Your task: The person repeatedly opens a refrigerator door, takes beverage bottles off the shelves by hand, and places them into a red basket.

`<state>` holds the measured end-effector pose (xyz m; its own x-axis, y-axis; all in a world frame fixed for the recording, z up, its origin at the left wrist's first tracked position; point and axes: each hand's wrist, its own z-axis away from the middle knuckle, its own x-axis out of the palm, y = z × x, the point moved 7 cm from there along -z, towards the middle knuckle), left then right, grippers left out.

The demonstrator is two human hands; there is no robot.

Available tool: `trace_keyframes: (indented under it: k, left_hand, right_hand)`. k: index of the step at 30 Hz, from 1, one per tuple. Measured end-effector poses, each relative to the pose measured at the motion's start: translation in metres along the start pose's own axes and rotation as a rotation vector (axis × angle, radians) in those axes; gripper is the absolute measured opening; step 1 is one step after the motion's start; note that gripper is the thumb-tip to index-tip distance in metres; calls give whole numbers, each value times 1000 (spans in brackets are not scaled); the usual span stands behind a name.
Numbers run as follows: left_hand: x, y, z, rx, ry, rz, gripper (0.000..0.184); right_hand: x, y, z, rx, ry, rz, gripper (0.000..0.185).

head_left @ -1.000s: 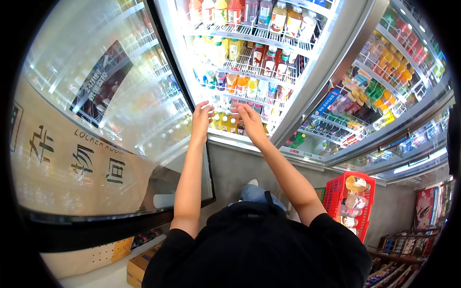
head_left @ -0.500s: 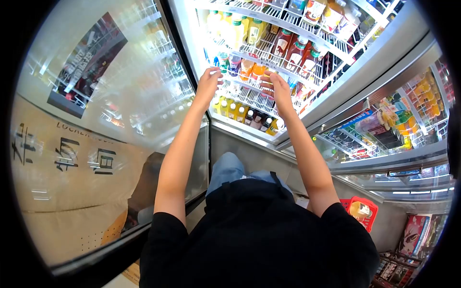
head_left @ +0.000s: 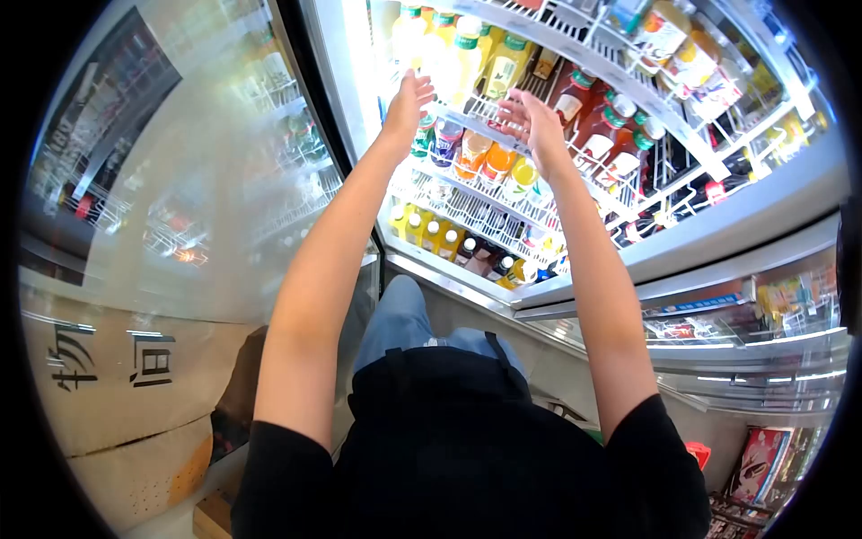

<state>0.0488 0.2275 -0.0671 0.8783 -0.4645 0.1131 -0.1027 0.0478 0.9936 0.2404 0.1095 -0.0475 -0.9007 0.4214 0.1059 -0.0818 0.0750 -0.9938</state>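
Bottles of clear plastic with pale yellow contents and green caps stand upright on a white wire shelf inside the lit cooler, nearest to our hands. We hold our left hand in front of the left part of this row, fingers open and slightly bent. We hold our right hand opposite it, palm turned inward, fingers open, spread and lightly curved toward the left hand. The two hands are apart; we cannot tell whether any fingertip touches the shelf edge. To the right of the yellow row, we see dark red bottles with green caps. One level down, we find orange drink bottles beside a purple-labelled bottle. On the bottom level, we see yellow bottles with white caps to the left of dark bottles. To our left, a black-framed glass door stands open; a tan panel with black characters shows in its lower part. Below the shelves are our blue jeans and black short-sleeved shirt. A red plastic basket shows partly beyond our right sleeve.
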Motion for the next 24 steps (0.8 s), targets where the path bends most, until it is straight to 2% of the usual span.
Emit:
trace_keyframes:
  k: [5, 8, 13, 15, 16, 19, 21, 24]
  left_hand:
    - [3, -9, -43, 25, -19, 74, 73]
    - [7, -11, -69, 24, -73, -57, 75]
    - [17, -12, -100, 81, -137, -135, 79]
    - [19, -24, -112, -52, -101, -240, 79]
    - [20, -23, -116, -48, -104, -246, 79]
    - [24, -24, -117, -100, -137, -193, 79]
    - [28, -14, -109, -30, -185, -139, 79]
    - [30, -1, -82, -35, -119, -83, 75]
  right_hand:
    - [21, 18, -43, 17, -10, 26, 57]
    - [32, 32, -61, 120, -48, -108, 65]
    - [45, 45, -74, 128, -44, -56, 73]
    - [51, 43, -70, 136, -62, 286, 75]
    - [52, 52, -81, 93, -96, 303, 77]
    - [54, 51, -82, 38, -1, 331, 73]
    - [60, 45, -73, 48, 20, 281, 73]
    - [63, 46, -73, 78, 45, 193, 73]
